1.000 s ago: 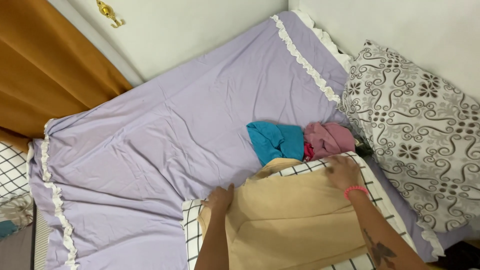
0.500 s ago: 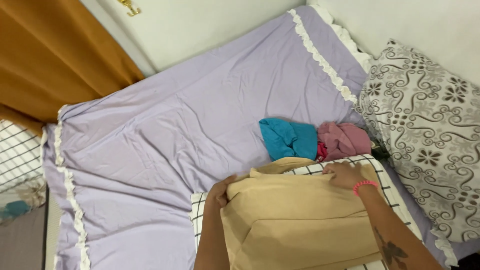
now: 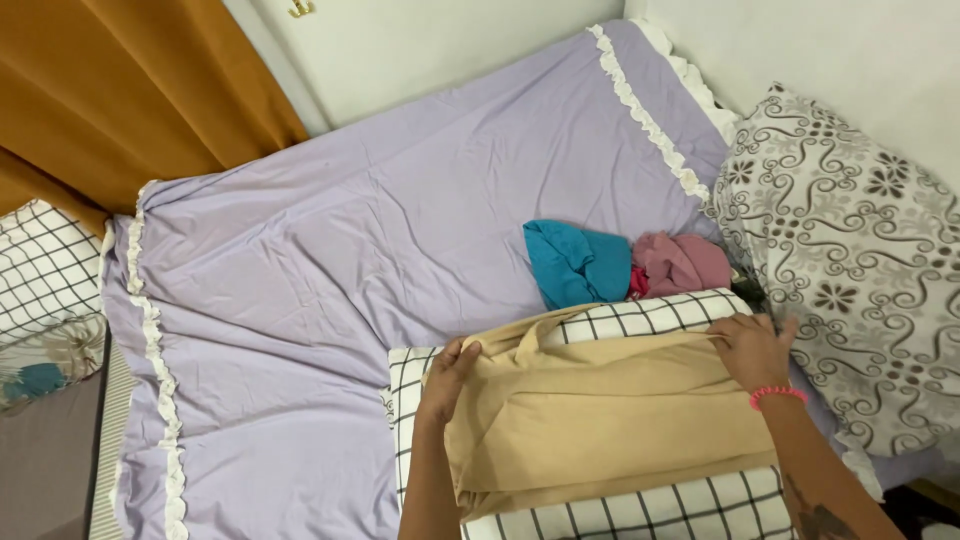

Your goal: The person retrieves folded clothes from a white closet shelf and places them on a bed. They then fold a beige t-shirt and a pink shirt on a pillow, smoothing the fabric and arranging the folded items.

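The tan garment (image 3: pixel 600 415) lies folded on a black-and-white checked pillow (image 3: pixel 650 318) at the near side of the bed. The left hand (image 3: pixel 450 375) pinches the garment's far-left corner; the right hand (image 3: pixel 750 350), with a pink wristband (image 3: pixel 778 394), grips its far-right edge. The hands are well apart. Just beyond the pillow, a teal cloth (image 3: pixel 575 262) and a pink cloth (image 3: pixel 685 263) touch on the lilac bedsheet (image 3: pixel 350 240). A patterned grey pillow (image 3: pixel 860 250) lies right.
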